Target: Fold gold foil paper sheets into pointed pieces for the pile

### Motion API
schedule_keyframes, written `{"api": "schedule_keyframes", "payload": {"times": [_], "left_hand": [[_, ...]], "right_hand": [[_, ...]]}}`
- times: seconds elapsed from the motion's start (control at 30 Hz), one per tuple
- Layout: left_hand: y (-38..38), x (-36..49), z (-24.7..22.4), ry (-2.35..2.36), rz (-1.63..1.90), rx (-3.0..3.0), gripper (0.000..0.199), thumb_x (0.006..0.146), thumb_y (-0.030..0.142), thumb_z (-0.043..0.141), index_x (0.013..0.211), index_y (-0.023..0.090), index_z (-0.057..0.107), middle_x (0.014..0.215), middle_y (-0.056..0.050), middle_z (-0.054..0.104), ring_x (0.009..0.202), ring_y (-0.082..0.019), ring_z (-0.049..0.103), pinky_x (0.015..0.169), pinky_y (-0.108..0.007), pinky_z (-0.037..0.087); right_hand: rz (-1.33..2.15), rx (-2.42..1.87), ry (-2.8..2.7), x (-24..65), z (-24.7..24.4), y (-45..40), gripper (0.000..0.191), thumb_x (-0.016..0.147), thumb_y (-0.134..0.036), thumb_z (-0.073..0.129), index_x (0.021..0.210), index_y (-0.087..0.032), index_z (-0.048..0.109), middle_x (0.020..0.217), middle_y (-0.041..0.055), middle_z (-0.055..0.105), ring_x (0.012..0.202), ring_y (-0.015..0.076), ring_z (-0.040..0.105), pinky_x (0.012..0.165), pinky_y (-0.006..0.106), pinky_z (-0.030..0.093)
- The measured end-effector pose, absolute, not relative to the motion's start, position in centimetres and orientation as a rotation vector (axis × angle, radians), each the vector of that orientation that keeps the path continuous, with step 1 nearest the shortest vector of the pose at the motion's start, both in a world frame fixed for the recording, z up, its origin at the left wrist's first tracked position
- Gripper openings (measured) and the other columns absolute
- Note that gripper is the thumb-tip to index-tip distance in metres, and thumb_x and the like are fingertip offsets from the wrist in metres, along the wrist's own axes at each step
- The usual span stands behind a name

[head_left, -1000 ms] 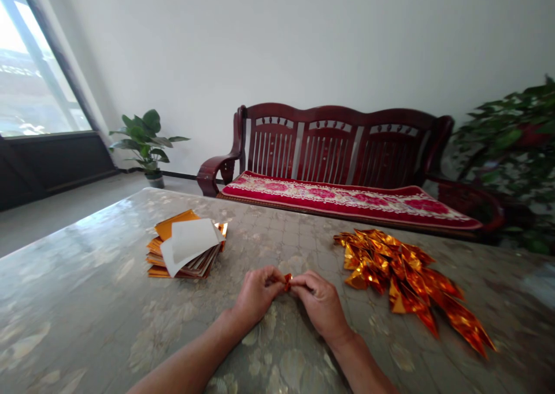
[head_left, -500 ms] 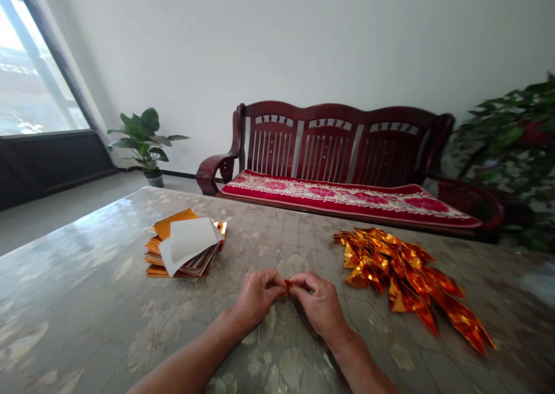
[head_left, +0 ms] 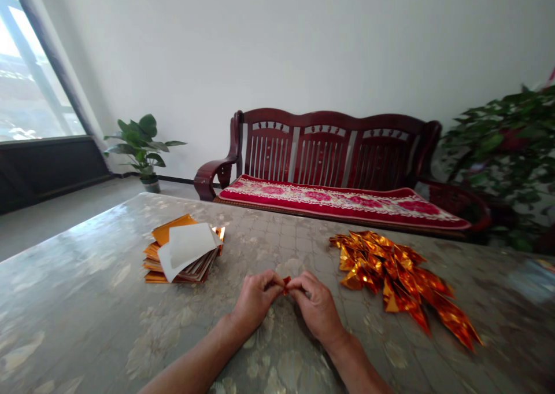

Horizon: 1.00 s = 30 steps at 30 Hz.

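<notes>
Between my fingertips is a small piece of orange-gold foil paper [head_left: 286, 285], mostly hidden by the fingers. My left hand [head_left: 256, 297] pinches it from the left, thumb against the fingers. From the other side my right hand [head_left: 318, 305] pinches it too, the two hands almost touching. Left of them lies an uneven stack of foil paper sheets [head_left: 184, 249], gold edges showing and white backs up on top. To the right, a heap of folded orange-gold foil pieces [head_left: 401, 278] is spread on the table, their ends pointed.
The patterned table [head_left: 143, 324] fills the foreground. A clear plastic item [head_left: 531, 281] lies near its right edge. Beyond the table stands a wooden bench [head_left: 329, 151] with a red floral cover [head_left: 338, 200]. Potted plants [head_left: 145, 145] flank the bench, and a window is at left.
Both hands keep their pinch on the foil, and its visible bit has tilted slightly. The whole view has shifted a little; the stack and heap look the same.
</notes>
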<state>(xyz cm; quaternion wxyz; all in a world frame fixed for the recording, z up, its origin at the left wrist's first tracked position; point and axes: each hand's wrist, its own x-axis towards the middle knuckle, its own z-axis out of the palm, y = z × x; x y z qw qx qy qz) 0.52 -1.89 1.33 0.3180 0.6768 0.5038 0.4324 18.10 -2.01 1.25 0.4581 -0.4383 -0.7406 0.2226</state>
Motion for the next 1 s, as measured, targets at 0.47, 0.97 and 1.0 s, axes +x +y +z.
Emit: {"api": "schedule_keyframes", "payload": {"times": [0.47, 0.97, 1.0], "left_hand": [[-1.6, -0.2, 1.7, 1.355, 1.101, 1.879, 0.019, 0.081, 0.015, 0.054, 0.078, 0.021, 0.072, 0.075, 0.001, 0.074, 0.070, -0.015, 0.065, 0.067, -0.021, 0.044], [-1.8, -0.5, 1.7, 1.362, 1.032, 2.059, 0.026, 0.084, 0.013, 0.049, 0.086, 0.024, 0.073, 0.085, -0.002, 0.071, 0.082, -0.017, 0.065, 0.074, -0.023, 0.045], [-1.9, -0.5, 1.7, 1.372, 1.022, 2.067, 0.026, 0.084, 0.013, 0.048, 0.086, 0.024, 0.073, 0.085, -0.002, 0.071, 0.081, -0.017, 0.065, 0.073, -0.023, 0.044]], "right_hand": [[0.315, -1.004, -2.094, 20.4, 1.5, -1.3, 0.031, 0.093, -0.012, 0.047, 0.103, -0.029, 0.072, 0.092, 0.0016, 0.067, 0.087, 0.0150, 0.064, 0.077, 0.024, 0.048], [0.100, -1.038, -2.210, 20.0, 2.3, -1.7, 0.030, 0.093, -0.011, 0.045, 0.095, -0.026, 0.071, 0.085, 0.0029, 0.063, 0.079, 0.0160, 0.059, 0.072, 0.025, 0.045], [0.119, -1.043, -2.200, 20.0, 2.3, -1.7, 0.029, 0.092, -0.011, 0.045, 0.093, -0.025, 0.071, 0.084, 0.0030, 0.062, 0.079, 0.0159, 0.058, 0.072, 0.025, 0.046]]}}
